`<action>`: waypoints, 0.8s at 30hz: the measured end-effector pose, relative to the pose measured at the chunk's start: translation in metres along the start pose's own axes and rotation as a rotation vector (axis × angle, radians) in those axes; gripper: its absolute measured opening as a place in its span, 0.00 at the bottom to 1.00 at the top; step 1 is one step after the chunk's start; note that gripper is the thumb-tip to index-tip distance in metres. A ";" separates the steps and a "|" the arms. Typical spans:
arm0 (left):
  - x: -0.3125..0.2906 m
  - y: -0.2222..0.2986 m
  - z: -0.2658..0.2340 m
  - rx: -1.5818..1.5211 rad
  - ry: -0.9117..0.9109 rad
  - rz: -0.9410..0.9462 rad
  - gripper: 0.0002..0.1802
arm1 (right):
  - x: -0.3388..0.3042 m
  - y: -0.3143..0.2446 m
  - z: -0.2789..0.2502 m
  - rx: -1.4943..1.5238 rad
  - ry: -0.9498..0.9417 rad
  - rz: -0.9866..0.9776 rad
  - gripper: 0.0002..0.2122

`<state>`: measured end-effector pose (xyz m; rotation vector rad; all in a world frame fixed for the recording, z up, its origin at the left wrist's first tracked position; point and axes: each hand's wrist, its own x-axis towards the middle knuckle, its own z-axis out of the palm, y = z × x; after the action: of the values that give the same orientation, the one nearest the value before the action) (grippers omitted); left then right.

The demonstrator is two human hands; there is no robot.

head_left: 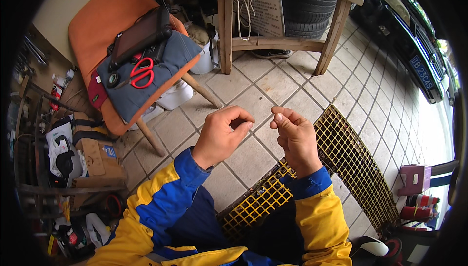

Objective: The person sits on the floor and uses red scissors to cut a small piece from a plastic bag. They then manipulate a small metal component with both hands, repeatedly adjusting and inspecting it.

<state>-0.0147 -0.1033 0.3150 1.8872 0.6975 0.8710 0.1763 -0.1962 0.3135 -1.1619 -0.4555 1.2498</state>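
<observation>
My left hand (219, 137) is raised in mid-air over the tiled floor, its thumb and forefinger curled together in a pinch. Facing it, a short gap away, my right hand (296, 137) also pinches thumb against forefinger. Anything between the fingertips of either hand is too small to make out. Left of and beyond my hands stands an orange chair (109, 10). On its seat lie a dark grey cloth (168, 68), a black rugged tablet (141, 37), red-handled scissors (142, 75) and a roll of black tape (113, 79).
A wooden stand (280, 45) with tyres (312, 10) behind it is ahead. Yellow grating (358, 163) runs along the floor at right and under me. A dark car (404, 32) is far right. Cluttered shelving with a cardboard box (100, 161) lines the left.
</observation>
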 end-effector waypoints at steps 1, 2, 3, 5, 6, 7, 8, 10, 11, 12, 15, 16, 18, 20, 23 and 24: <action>0.000 0.000 0.000 0.003 0.001 0.000 0.02 | 0.000 0.000 0.000 0.019 0.000 0.005 0.09; -0.001 0.000 -0.001 0.007 0.001 -0.002 0.02 | 0.000 -0.001 0.001 0.042 0.003 0.016 0.09; 0.000 0.000 -0.001 0.011 0.001 -0.004 0.03 | 0.000 -0.001 0.000 0.030 -0.001 0.014 0.09; 0.000 0.000 -0.001 0.007 0.007 0.001 0.03 | 0.000 -0.002 0.000 0.019 0.006 0.037 0.08; 0.000 0.000 -0.001 0.005 0.009 0.003 0.03 | 0.000 -0.002 -0.001 0.000 -0.014 0.024 0.08; 0.001 -0.001 -0.001 -0.001 0.020 0.009 0.03 | 0.000 -0.002 -0.001 -0.014 -0.024 0.023 0.07; 0.001 -0.001 -0.001 -0.008 0.030 0.015 0.03 | -0.001 -0.003 -0.001 -0.028 -0.017 0.036 0.07; 0.002 0.000 -0.001 -0.006 0.043 0.020 0.03 | -0.002 -0.003 -0.001 -0.101 -0.029 -0.001 0.07; 0.002 0.000 -0.001 0.002 0.045 0.021 0.03 | -0.002 -0.003 -0.001 -0.140 -0.019 -0.005 0.07; 0.002 0.000 -0.002 0.010 0.047 0.022 0.03 | -0.002 -0.003 0.000 -0.140 -0.021 -0.024 0.07; 0.001 0.000 -0.005 0.009 0.002 -0.029 0.04 | -0.002 -0.003 0.000 -0.141 0.005 -0.043 0.07; 0.001 0.000 -0.006 0.006 -0.006 -0.033 0.04 | -0.002 -0.003 0.000 -0.118 0.008 -0.054 0.07; 0.000 -0.001 -0.005 -0.016 -0.016 -0.034 0.04 | -0.002 -0.003 0.000 -0.058 0.016 -0.067 0.07; 0.000 -0.002 -0.006 -0.104 -0.063 -0.134 0.05 | -0.002 -0.003 -0.001 -0.008 -0.009 -0.122 0.07; 0.001 -0.005 -0.007 -0.288 -0.145 -0.255 0.06 | -0.003 -0.004 -0.001 0.074 -0.063 -0.199 0.07; 0.002 -0.005 -0.008 -0.356 -0.174 -0.291 0.06 | -0.004 -0.004 -0.001 0.113 -0.097 -0.215 0.07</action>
<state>-0.0203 -0.0954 0.3137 1.4785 0.6419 0.5914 0.1782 -0.1993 0.3180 -0.9338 -0.5596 1.1331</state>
